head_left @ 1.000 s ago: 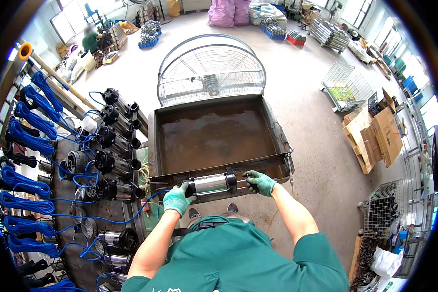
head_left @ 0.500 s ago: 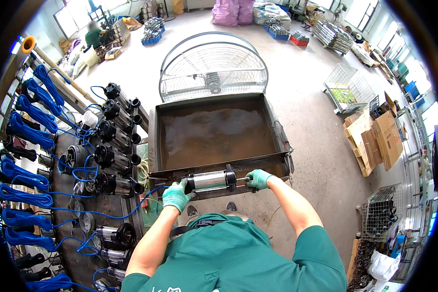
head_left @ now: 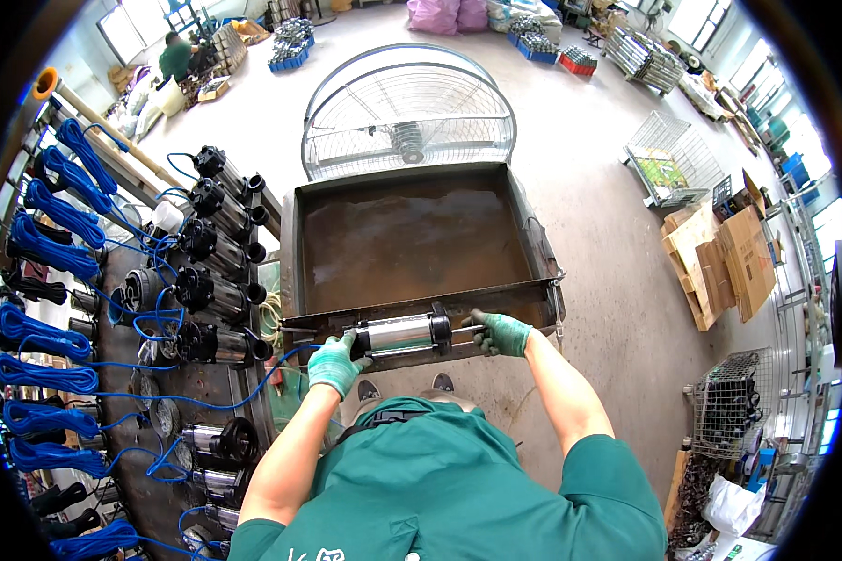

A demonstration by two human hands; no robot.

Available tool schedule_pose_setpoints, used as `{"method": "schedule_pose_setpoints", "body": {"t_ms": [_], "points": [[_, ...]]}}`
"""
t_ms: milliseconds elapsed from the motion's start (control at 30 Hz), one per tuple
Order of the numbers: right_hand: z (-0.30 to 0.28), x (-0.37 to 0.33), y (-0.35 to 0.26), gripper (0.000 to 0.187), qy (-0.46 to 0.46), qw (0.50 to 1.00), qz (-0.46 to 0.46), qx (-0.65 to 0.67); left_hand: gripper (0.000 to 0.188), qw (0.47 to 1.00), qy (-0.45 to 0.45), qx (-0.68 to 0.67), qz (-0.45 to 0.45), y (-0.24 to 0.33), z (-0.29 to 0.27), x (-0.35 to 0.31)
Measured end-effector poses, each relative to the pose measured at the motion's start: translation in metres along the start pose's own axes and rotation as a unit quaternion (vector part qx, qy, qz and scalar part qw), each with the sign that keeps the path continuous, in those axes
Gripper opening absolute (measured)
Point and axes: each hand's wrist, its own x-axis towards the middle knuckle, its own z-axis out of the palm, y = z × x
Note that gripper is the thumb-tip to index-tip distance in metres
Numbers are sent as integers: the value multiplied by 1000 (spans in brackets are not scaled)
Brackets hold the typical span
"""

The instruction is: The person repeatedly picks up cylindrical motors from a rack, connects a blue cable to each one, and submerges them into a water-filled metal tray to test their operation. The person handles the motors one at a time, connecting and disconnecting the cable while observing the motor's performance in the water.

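Observation:
A silver cylindrical submersible pump (head_left: 398,334) with black end pieces lies sideways across the near edge of the water tank (head_left: 292,248). At its left end, where a blue cable leaves, my left hand (head_left: 335,363) in a green glove grips the body. My right hand (head_left: 501,334), also gloved in green with dark-stained fingertips, is curled round the outer end of a thin metal rod (head_left: 464,329). That rod meets the black right end of the pump; how it joins there is too small to tell. Brown, cloudy water (head_left: 416,243) fills the tank.
On the bench (head_left: 126,374) to my left stand several similar pumps (head_left: 217,297) with coiled blue cables (head_left: 51,377). A large round fan (head_left: 407,117) stands beyond the tank. Flattened cardboard (head_left: 747,262) and wire cages (head_left: 732,397) are at right. A person (head_left: 174,61) sits far left.
My right hand has turned and shifted slightly on the rod, its dark fingertips now showing. The left hand keeps its grip on the pump. The whole view has shifted a little.

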Motion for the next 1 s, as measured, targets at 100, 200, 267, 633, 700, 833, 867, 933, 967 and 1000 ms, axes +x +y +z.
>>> {"method": "schedule_pose_setpoints", "body": {"t_ms": [100,200,267,633,700,833,867,933,967,1000], "points": [[-4,8,5,38,-26,999,-47,6,77,1000,0,-15,-8,2,-2,-1],[-4,11,3,35,-34,989,-104,-100,76,1000,-5,-17,-15,3,-4,-1],[15,-7,-4,39,-23,980,-128,-148,75,1000,-7,-21,-20,0,-3,-3],[24,7,-16,39,75,924,-83,-365,76,999,16,-49,-4,-6,10,-8],[15,5,-3,39,57,954,-159,-247,82,997,37,-73,-1,-5,11,-11],[-5,17,21,20,61,961,-249,-104,78,977,71,-198,-40,-28,11,-21],[-9,16,22,16,68,961,-257,-77,70,966,160,-202,-21,-54,29,-19],[-32,14,35,16,111,958,-262,-29,63,956,235,-167,-47,-93,38,-14],[-41,9,42,17,139,953,-271,3,61,955,248,-142,-76,-108,37,-12],[-46,3,48,18,169,945,-278,34,58,953,258,-119,-106,-124,38,-16]]}}
